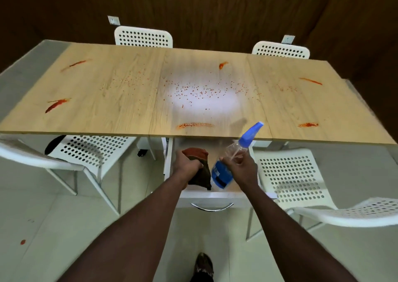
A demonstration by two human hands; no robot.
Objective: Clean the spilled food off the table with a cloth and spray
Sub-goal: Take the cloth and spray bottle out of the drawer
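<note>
Brown, limp cloth (203, 171) is bunched in our left hand (186, 162), while our right hand (242, 166) clasps the light, probably slippery bottle (235, 150) at its neck, likely the surest hold.

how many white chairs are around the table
4: far left chair, far right chair, near left chair, near right chair. More may be out of frame.
</note>
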